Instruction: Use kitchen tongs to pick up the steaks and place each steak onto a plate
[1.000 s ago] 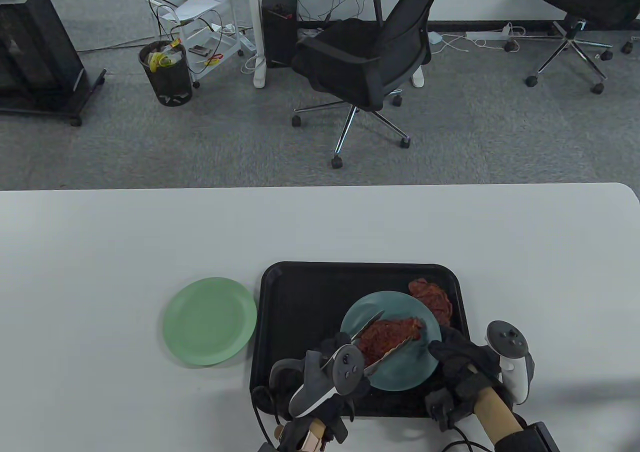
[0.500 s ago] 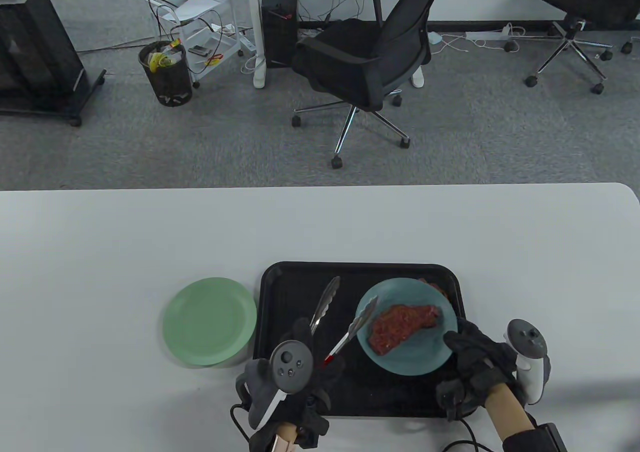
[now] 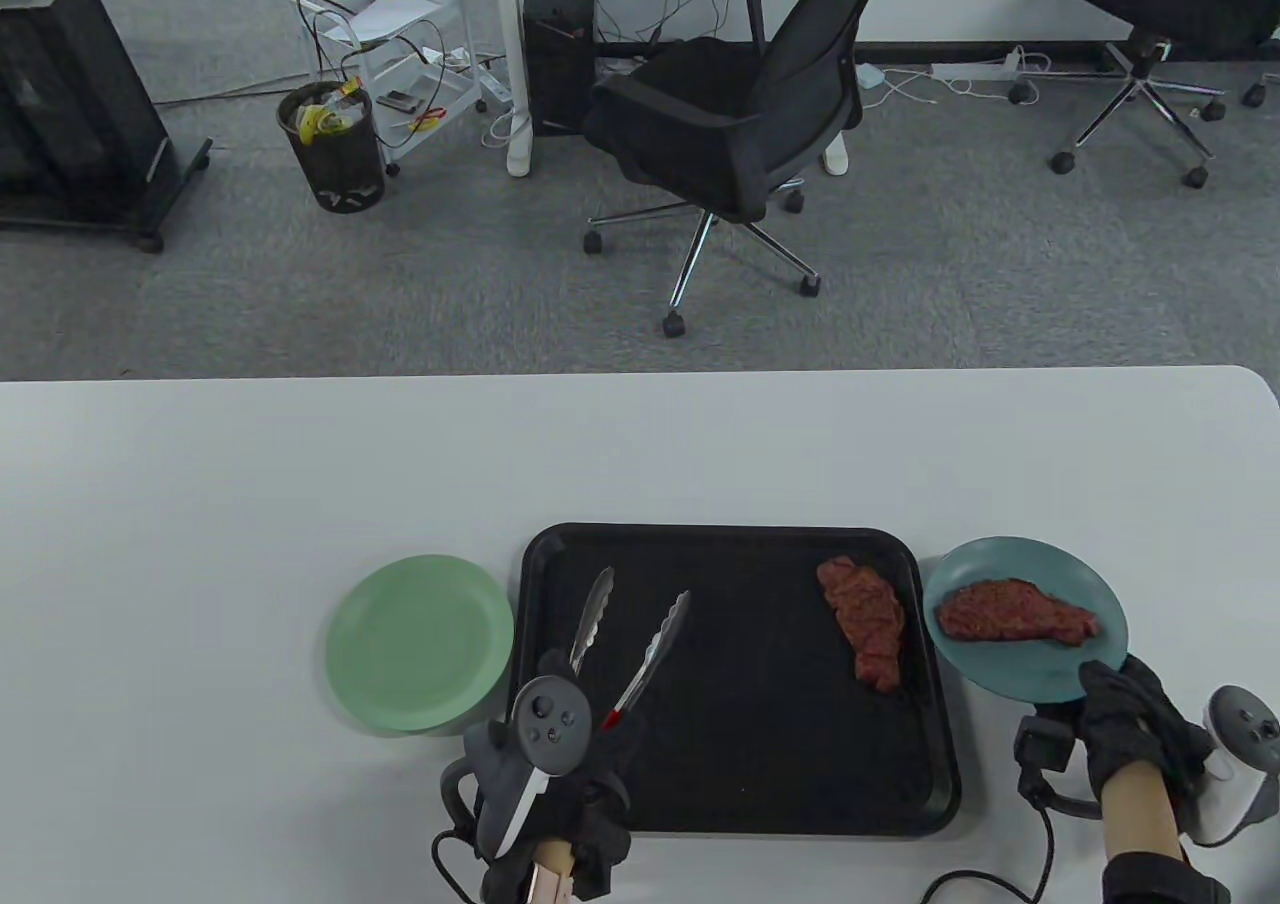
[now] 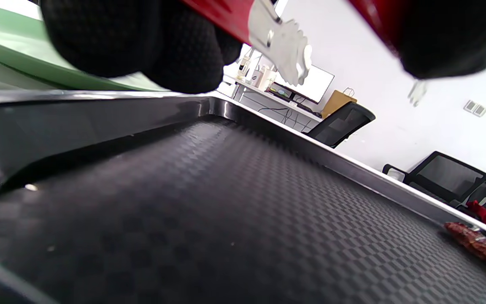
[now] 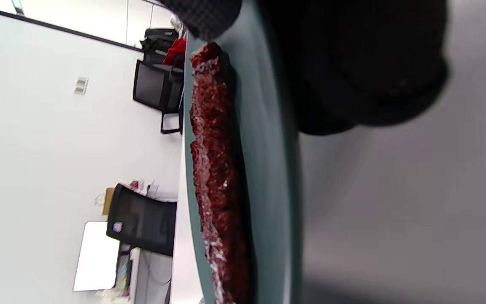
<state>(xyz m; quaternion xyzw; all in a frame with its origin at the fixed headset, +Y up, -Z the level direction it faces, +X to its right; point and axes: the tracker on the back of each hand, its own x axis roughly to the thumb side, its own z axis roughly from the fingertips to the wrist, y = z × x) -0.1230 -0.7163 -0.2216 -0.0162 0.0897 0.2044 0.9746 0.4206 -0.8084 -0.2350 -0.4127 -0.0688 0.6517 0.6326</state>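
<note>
**Halfway: one steak plated, one left on the tray**

Broadly, the job looks about half done. On the table [image 3: 200,504] a black tray [image 3: 740,804] sits in the middle, with a green plate [image 3: 420,644] just beside its left edge and a teal plate [image 3: 1040,679] just beside its right edge.

One steak [image 3: 1015,612] lies flat on the teal plate, so that part is finished. The right hand [image 3: 1135,719] pinches this plate's near rim; the right wrist view shows a gloved finger over the edge, the plate close above the table or on it, I cannot tell which.

A second steak [image 3: 868,622] lies on the tray near its right wall, unplated. The green plate is bare and, by my reading, is meant for it.

The tongs [image 3: 630,644] point up the tray's left part, arms spread wide and empty, well apart from that steak. The left hand [image 3: 545,754] grips their red handles.

What remains: close the tongs on the tray steak and carry it to the green plate.
</note>
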